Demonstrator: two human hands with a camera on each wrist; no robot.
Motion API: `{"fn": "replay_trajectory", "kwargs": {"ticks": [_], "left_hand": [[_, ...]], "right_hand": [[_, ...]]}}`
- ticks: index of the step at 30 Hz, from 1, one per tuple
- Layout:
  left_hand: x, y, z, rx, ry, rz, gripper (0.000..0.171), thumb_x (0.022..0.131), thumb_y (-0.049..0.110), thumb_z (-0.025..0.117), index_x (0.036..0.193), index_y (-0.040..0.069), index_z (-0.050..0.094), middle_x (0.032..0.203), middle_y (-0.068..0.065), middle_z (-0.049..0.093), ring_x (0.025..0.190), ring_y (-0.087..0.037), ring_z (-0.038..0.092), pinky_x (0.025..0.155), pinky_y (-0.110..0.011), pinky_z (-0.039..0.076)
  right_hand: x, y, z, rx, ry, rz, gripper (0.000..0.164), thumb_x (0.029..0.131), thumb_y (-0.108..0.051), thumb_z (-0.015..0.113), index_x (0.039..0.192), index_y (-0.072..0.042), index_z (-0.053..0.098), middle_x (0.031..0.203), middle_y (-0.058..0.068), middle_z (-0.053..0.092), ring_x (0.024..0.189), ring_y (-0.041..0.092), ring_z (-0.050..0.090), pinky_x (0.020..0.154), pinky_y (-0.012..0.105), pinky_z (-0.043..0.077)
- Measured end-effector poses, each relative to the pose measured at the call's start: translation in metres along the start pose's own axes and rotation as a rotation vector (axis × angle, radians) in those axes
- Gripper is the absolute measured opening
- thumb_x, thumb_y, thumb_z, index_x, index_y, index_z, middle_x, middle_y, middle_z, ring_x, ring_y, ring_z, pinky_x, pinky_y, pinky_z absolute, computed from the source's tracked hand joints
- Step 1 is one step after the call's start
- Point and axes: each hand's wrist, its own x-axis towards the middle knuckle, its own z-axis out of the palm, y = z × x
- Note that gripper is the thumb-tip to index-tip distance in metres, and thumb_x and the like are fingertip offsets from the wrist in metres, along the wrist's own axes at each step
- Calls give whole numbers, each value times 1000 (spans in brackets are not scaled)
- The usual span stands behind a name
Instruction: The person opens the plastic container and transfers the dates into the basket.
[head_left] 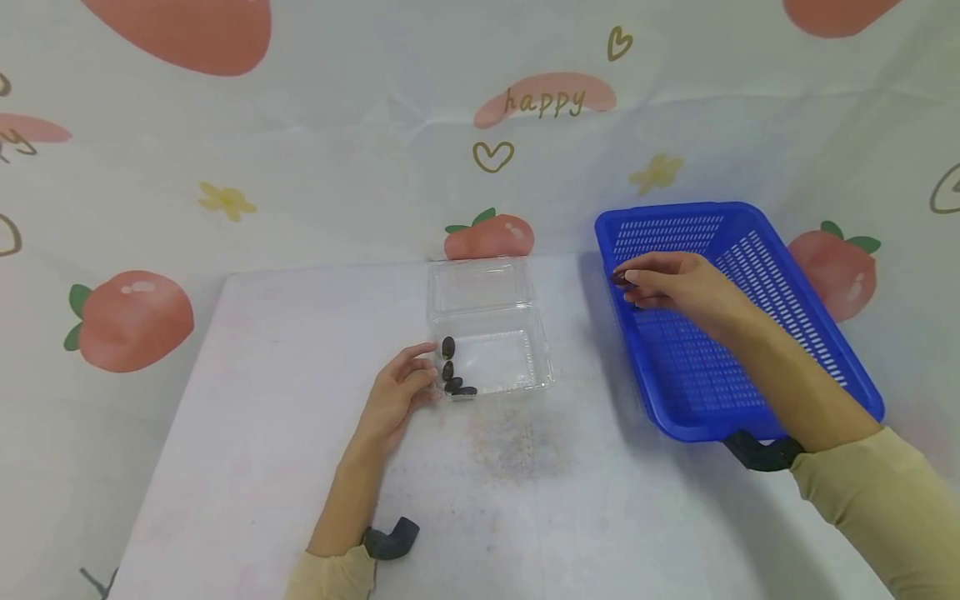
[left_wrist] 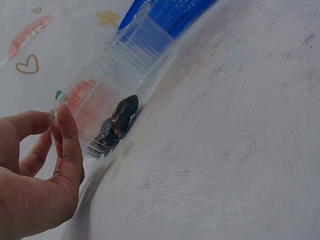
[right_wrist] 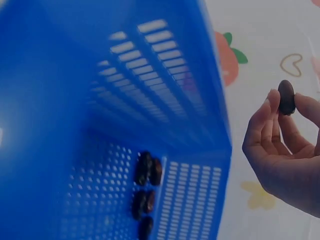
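Observation:
Between the thumb and fingertips of my right hand [head_left: 671,283] is a dark oval date-like fruit [right_wrist: 286,97], held over the left rim of a blue plastic basket [head_left: 678,387]. Several similar dark fruits [right_wrist: 144,169] lie on the basket's floor in the right wrist view. My left hand [head_left: 393,396] pinches the left edge of a clear plastic clamshell box [head_left: 495,358], which lies with its lid folded back. Inside the box, several dark fruits [head_left: 448,348] line the left side and the near left corner.
The white-covered table [head_left: 300,375] meets a printed cloth backdrop [head_left: 337,167] behind the box. Left of the basket is a strip of bare table. A dark wrist strap [head_left: 390,540] sits on the left forearm, another [head_left: 761,452] by the right.

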Motion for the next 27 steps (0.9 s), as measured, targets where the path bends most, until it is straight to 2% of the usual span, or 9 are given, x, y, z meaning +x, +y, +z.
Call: {"fn": "replay_trajectory", "kwargs": {"ticks": [4, 10, 13, 20, 23, 27], "left_hand": [[0, 0, 0, -8, -1, -2, 44, 93, -3, 59, 137, 5, 55, 100, -3, 53, 79, -13, 55, 72, -27, 58], [1, -1, 0, -6, -2, -4, 44, 93, -3, 60, 137, 6, 55, 100, -3, 53, 80, -13, 55, 72, -27, 58], [1, -1, 0, -10, 0, -8, 45, 93, -3, 60, 137, 6, 55, 101, -3, 53, 80, -13, 55, 73, -28, 58], [1, 0, 0, -12, 5, -19, 44, 93, -1, 61, 136, 8, 56, 102, -4, 53, 81, -13, 54, 73, -28, 58], [1, 0, 0, -11, 6, -22, 44, 93, -1, 61, 136, 8, 56, 102, -4, 53, 81, -13, 54, 73, -28, 58], [1, -1, -1, -13, 1, -21, 44, 93, -2, 61, 136, 7, 56, 101, -3, 53, 82, -13, 54, 73, -28, 58]], "right_hand": [[1, -1, -12, -28, 4, -3, 44, 101, -33, 58, 133, -3, 58, 130, 11, 62, 111, 19, 65, 96, 31, 53], [10, 12, -32, -22, 10, 8, 47, 100, -29, 60, 136, 1, 54, 118, -3, 66, 105, 9, 65, 91, 23, 54], [15, 21, -43, 2, 19, 35, 44, 99, -28, 61, 133, 0, 56, 113, -6, 66, 102, 7, 65, 89, 23, 55], [27, 41, -64, 74, 35, 65, 13, 99, -24, 61, 110, -24, 69, 102, -13, 68, 97, 5, 66, 84, 22, 56], [29, 47, -70, 90, 42, 71, 11, 99, -23, 62, 102, -29, 70, 99, -14, 69, 95, 4, 66, 82, 22, 56], [31, 54, -77, 121, 50, 86, 11, 99, -22, 63, 97, -30, 70, 96, -13, 68, 94, 3, 66, 80, 20, 56]]}}
